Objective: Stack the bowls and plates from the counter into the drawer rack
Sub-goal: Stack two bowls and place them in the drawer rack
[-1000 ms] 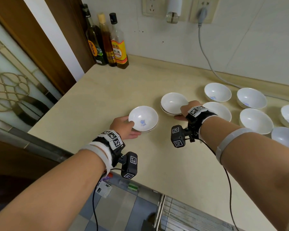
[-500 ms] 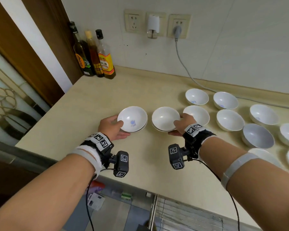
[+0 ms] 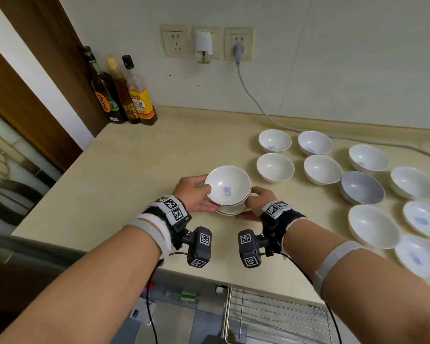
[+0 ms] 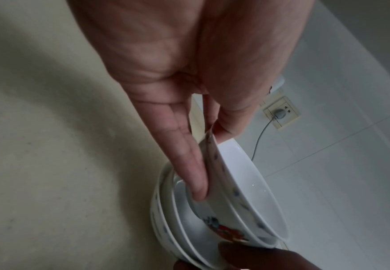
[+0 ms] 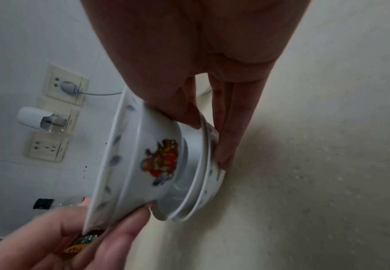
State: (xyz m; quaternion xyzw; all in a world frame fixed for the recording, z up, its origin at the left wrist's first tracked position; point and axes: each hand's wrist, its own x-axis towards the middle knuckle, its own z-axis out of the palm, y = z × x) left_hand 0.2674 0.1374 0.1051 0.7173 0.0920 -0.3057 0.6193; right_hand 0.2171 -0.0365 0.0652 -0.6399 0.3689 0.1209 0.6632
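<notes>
From above, the left hand [image 3: 193, 194] grips a white porcelain bowl with a blue mark inside [image 3: 227, 186], tilted and part-way into a small stack of white bowls [image 3: 231, 209] that the right hand [image 3: 257, 198] holds just above the beige stone tabletop [image 3: 109, 182]. Ten more white bowls [image 3: 322, 168] sit spread to the right, three glass bottles [image 3: 124, 95] in the far corner, and a wire drawer rack [image 3: 278, 316] shows below the edge. At the left wrist, straight fingers [image 4: 189, 164] lie under the tilted bowl [image 4: 242, 197], thumb on its rim. At the right wrist, fingers [image 5: 231, 131] cup the lower stack [image 5: 203, 182], thumb over its rim.
</notes>
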